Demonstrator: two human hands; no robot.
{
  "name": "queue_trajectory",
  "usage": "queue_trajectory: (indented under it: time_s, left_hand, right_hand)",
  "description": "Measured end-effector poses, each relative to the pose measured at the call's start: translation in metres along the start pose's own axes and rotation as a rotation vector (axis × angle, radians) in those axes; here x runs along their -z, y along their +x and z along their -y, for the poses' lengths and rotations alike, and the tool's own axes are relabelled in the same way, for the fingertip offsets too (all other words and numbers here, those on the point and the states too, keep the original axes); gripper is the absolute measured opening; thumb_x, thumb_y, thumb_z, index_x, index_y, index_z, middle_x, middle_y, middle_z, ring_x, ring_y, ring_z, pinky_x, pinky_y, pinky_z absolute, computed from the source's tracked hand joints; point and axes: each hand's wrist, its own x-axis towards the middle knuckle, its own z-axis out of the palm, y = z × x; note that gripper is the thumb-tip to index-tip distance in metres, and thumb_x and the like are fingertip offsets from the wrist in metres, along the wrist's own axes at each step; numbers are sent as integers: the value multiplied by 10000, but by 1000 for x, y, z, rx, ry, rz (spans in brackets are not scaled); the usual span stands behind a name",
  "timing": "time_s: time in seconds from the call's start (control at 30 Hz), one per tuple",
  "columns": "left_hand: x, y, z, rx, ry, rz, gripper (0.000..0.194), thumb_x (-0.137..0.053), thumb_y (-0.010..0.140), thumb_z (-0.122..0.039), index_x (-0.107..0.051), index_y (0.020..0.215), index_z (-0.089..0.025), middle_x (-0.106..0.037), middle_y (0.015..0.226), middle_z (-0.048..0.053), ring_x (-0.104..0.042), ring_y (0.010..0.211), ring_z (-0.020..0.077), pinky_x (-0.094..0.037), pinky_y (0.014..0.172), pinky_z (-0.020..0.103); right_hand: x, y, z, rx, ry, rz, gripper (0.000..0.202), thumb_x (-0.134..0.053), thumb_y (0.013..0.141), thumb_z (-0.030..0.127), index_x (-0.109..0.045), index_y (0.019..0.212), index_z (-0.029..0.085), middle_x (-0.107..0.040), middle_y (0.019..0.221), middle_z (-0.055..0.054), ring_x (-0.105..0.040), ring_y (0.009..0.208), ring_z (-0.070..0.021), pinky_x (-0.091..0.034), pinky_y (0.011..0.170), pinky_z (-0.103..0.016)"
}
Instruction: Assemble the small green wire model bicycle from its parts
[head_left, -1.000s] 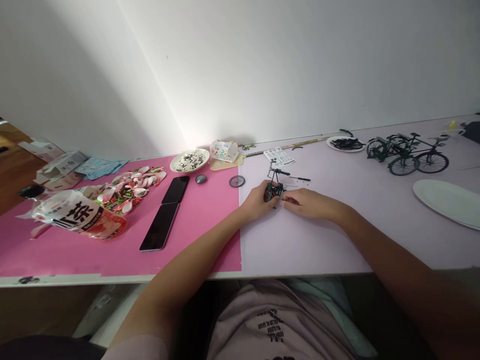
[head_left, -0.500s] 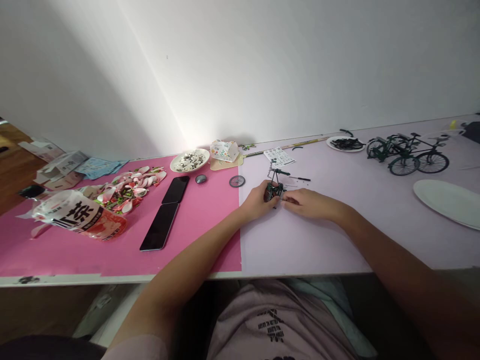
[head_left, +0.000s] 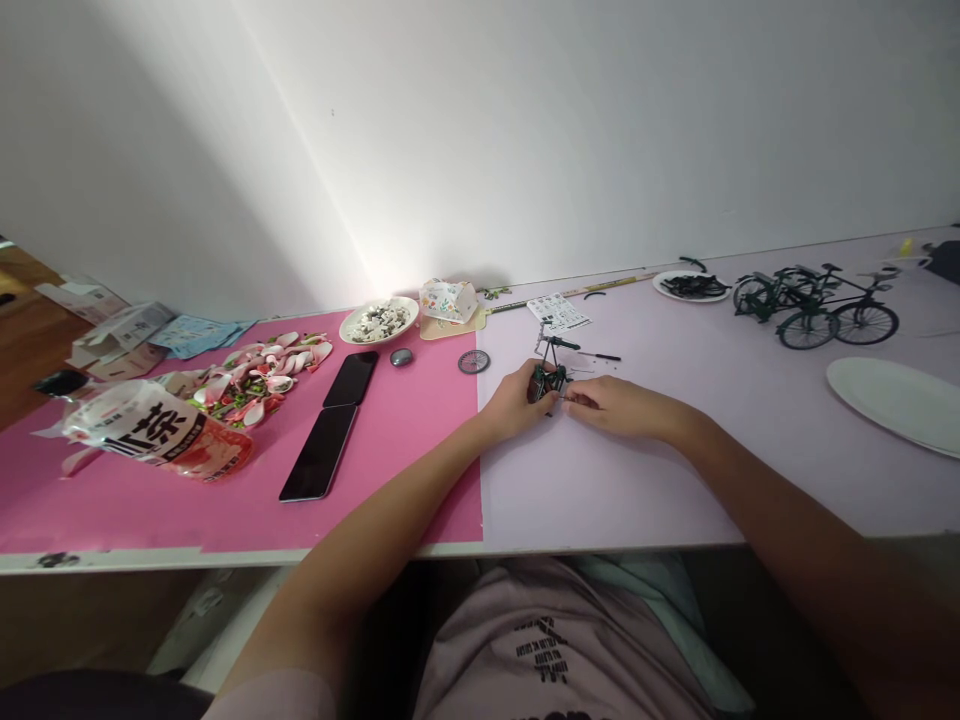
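Note:
My left hand [head_left: 517, 402] is closed around the lower part of a small dark green bicycle frame [head_left: 553, 372], tilted up off the light purple table. My right hand [head_left: 611, 405] is pinched just to its right, and a thin piece between its fingertips reaches the frame; it is too small to make out. Behind the hands lies a thin black-handled tool [head_left: 604, 357] with tiny bits beside it. A loose spoked wheel [head_left: 474, 361] lies flat to the left of my left hand.
Two phones [head_left: 319, 450], a clear bag [head_left: 161, 430] and pink pieces [head_left: 262, 375] lie left. Behind are a plate of small parts [head_left: 380, 320], a printed sheet [head_left: 559, 313] and a plate of black parts [head_left: 691, 287]. Model bicycles [head_left: 814, 308] and a white plate [head_left: 900, 400] are right.

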Motion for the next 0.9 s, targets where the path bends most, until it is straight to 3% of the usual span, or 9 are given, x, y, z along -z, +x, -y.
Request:
queue_trajectory:
  time_s: [0.4,0.9]
  left_hand:
    - [-1,2,3,-4,5,1,383,-629,896,-267,-556,1261,-174,-626,744,-26,-537,652,124,-427,656,246]
    - [-2,1,4,1,-15,2,372,-633,897,-262,-549,1249,-177,-664,781,-13,-561,667,122,-435,672,246]
  right_hand:
    - [0,-1,-1,-5,-6,-1,286,-496,976,438,-490,772,238,-599,736,3,-517,646,-178,-344,616,-302]
    - [-1,1,-5,33,23,-15,295,-473,998,441,-563,807,235,-689,846,-42,-611,760,-223,-421,705,-327]
